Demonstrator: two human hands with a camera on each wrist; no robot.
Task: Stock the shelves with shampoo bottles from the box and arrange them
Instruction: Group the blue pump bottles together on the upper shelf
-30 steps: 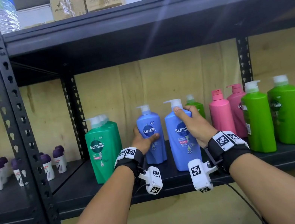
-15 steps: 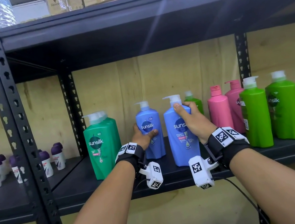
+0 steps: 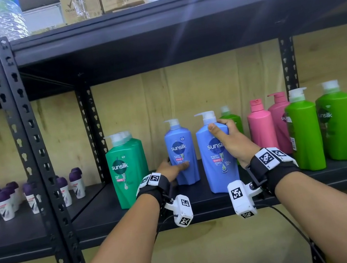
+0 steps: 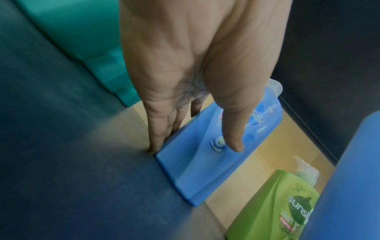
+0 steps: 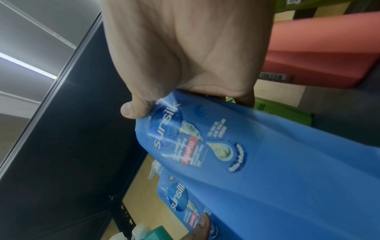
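Two blue Sunsilk pump bottles stand upright on the dark shelf (image 3: 103, 213). My left hand (image 3: 175, 165) holds the rear blue bottle (image 3: 179, 144) low down. In the left wrist view the left hand (image 4: 195, 147) has its thumb on the front of this bottle (image 4: 205, 170) and straight fingers along its left side. My right hand (image 3: 219, 126) grips the front blue bottle (image 3: 218, 169) at its shoulder, just under the pump. In the right wrist view the right hand (image 5: 185, 97) wraps the bottle (image 5: 267, 154), and the rear bottle (image 5: 179, 199) shows beyond.
Teal-green bottles (image 3: 126, 169) stand left of the blue ones. Right of them are a small green bottle (image 3: 233, 120), pink bottles (image 3: 261, 129) and lime-green bottles (image 3: 305, 136). Small purple-capped roll-ons (image 3: 2, 203) fill the left bay behind the post (image 3: 33, 156). An upper shelf (image 3: 172, 22) hangs overhead.
Both hands keep their holds on the same two blue bottles, and the bottles stand about where they were. Only the head view has shifted slightly.
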